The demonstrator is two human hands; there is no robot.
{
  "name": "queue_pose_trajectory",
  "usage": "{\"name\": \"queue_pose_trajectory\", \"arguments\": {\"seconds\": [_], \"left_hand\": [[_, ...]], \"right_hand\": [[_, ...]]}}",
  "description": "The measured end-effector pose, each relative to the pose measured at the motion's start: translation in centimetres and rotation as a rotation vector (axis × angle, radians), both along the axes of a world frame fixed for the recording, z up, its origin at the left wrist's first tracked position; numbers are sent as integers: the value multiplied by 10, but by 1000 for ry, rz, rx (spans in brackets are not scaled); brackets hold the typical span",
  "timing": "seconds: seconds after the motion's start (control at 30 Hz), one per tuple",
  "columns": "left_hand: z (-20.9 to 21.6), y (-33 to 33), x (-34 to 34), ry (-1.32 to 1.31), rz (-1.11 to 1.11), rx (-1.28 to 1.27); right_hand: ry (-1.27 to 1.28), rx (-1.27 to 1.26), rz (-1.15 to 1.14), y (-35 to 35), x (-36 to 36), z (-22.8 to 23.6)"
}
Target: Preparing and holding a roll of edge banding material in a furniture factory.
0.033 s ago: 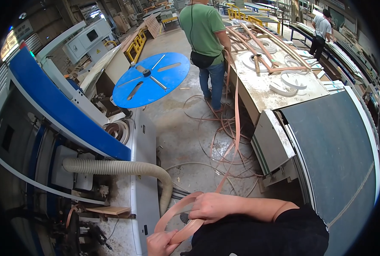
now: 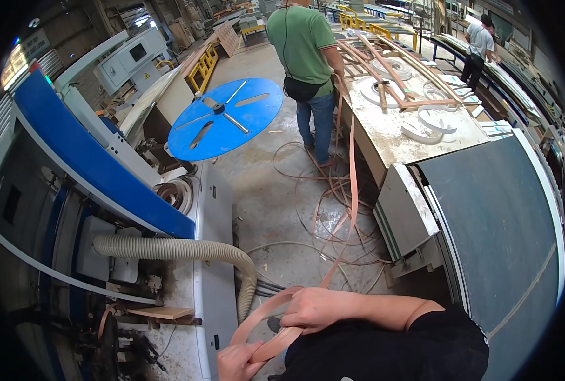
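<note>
Gripping a loop of flat pinkish-brown strip (image 2: 249, 322), the two bare hands work close together at the lower edge of the view, just in front of the black shirt (image 2: 390, 349). The left hand (image 2: 235, 362) pinches the loop at its lower end, thumb laid across the band, while the right hand (image 2: 313, 309) is curled around its upper right side with the fingers folded in. The loop stands open between them, beside the light grey cabinet side of a machine and near the end of a ribbed hose (image 2: 187, 249) that bends down toward the floor. From behind the right hand a length of similar strip runs up and away, over a loose tangle of strips (image 2: 352, 200) on the concrete floor (image 2: 250, 168), toward a co-worker in a green shirt (image 2: 301, 44), who stands facing away at a workbench (image 2: 384, 141). On that bench lie pale coiled bands (image 2: 412, 134), reddish-brown wooden frame pieces (image 2: 430, 102) and a hammer-like tool (image 2: 383, 96). Nearer, to the right, a dark-topped table (image 2: 492, 216) with a pale edge reaches toward the person's side. To the left, a long blue panel (image 2: 98, 152) slants across the machine, a slotted blue disc (image 2: 217, 127) lies flat beyond it, and a small wooden board (image 2: 161, 312) rests below the hose. Farther back, another person in a light shirt (image 2: 479, 41) stands by long racks.
</note>
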State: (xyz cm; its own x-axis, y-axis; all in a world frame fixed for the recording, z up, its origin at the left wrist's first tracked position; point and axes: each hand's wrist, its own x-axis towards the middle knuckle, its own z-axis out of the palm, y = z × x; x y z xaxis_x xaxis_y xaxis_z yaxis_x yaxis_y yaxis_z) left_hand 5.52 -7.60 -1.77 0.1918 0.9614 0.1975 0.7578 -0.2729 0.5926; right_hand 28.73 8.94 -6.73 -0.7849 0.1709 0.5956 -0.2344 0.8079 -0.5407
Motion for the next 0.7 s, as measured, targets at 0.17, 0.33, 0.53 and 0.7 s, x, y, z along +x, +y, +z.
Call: {"name": "queue_pose_trajectory", "arguments": {"seconds": [0.17,0.33,0.53,0.7], "left_hand": [[5,9,16,4,70,19],[6,20,48,-20,111,42],[-9,20,37,-15,100,202],[-7,7,11,22,68,204]], "right_hand": [[-84,4,-33,-6,-4,-3],[-113,44,-31,-4,-5,0],[-80,-74,-20,-1,-3,7],[159,143,-138,9,-3,16]]}}
